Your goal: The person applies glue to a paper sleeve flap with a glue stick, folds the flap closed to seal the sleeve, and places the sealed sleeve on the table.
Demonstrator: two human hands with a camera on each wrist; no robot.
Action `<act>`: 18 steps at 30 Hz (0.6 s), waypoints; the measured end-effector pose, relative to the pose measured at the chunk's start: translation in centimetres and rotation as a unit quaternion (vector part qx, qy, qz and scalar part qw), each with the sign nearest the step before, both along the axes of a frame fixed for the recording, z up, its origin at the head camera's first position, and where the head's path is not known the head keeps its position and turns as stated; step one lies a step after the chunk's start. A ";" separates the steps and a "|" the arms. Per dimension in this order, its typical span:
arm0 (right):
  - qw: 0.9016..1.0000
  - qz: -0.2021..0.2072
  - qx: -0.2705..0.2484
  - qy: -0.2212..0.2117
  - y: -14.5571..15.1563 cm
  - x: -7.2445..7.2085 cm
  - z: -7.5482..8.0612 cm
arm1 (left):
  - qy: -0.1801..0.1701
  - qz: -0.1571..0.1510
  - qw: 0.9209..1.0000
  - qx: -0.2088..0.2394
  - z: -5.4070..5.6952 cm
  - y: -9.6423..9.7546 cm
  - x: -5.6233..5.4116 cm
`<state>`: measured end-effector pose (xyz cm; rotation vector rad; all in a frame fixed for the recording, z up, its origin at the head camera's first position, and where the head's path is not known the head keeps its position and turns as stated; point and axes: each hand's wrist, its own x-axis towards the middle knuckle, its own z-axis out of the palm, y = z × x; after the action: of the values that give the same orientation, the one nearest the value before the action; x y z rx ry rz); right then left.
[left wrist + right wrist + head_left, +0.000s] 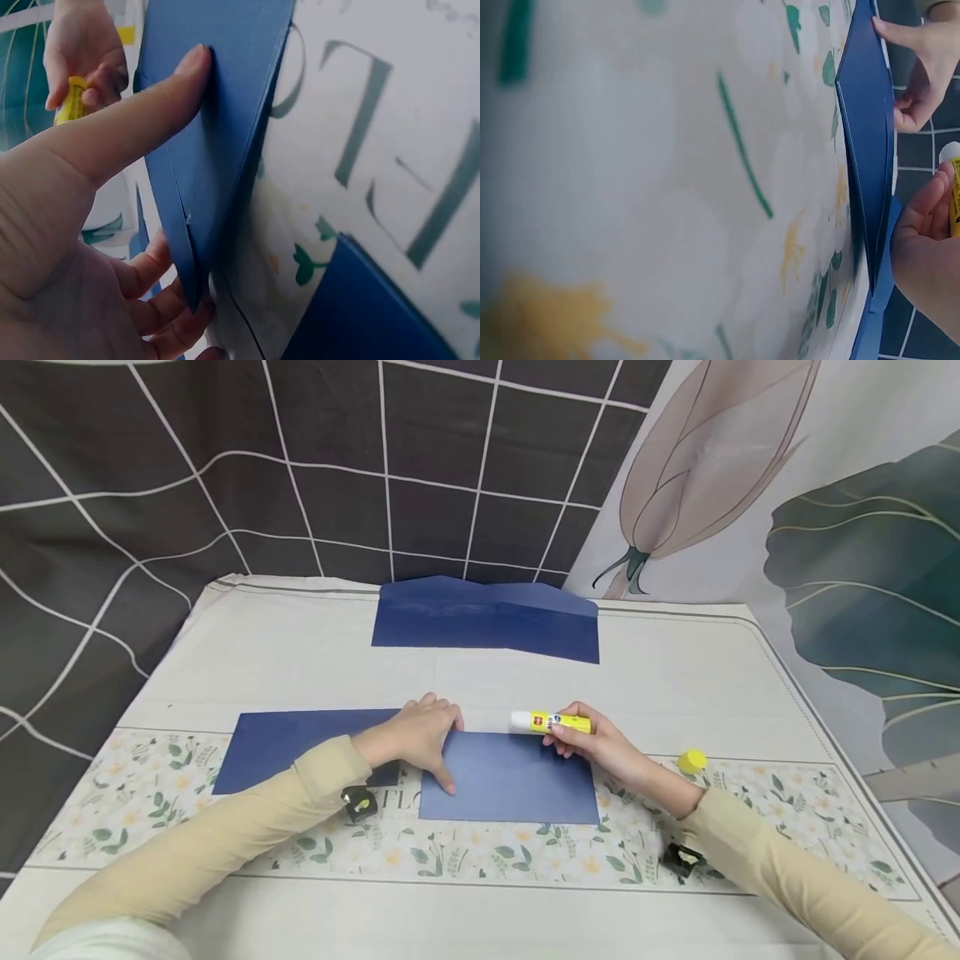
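Observation:
A blue envelope [517,781] lies in front of me on the flowered band of the tablecloth. My left hand [423,735] steadies its left end; the thumb [193,64] presses on its face and the other fingers curl at its far edge. My right hand [588,739] grips a yellow glue stick [573,722] by its body, the white uncapped end pointing left. That glue stick is over the envelope's far edge, near its top right corner. Right of the right hand stands the yellow cap [692,761].
A second dark blue envelope [292,747] lies to the left, partly under my left forearm. Another blue envelope [480,622] with its flap raised lies at the table's back edge, before a dark checked curtain [315,427]. The white tablecloth [285,668] covers the table.

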<state>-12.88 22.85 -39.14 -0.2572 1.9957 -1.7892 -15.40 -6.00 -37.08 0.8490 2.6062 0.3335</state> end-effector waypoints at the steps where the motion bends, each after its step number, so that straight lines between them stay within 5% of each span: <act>1: 1.000 -0.001 -0.002 0.000 0.0 0.0 0.1 | -0.005 0.002 1.000 0.009 0.0 -0.2 0.0; 6: 1.000 -0.003 -0.022 0.000 0.3 0.4 0.6 | -0.051 0.007 0.995 0.089 0.1 -1.5 -0.5; 13: 0.999 0.013 -0.044 0.006 0.9 0.9 1.6 | -0.092 -0.005 0.976 0.200 0.1 -3.4 -1.0; 18: 0.998 0.019 -0.051 0.001 1.3 1.2 1.9 | -0.120 0.018 0.961 0.247 0.3 -4.4 -1.0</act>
<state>-11.69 24.12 -37.26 -0.3285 1.8903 -1.8706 -16.37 -10.39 -36.82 0.8493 2.3389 1.0614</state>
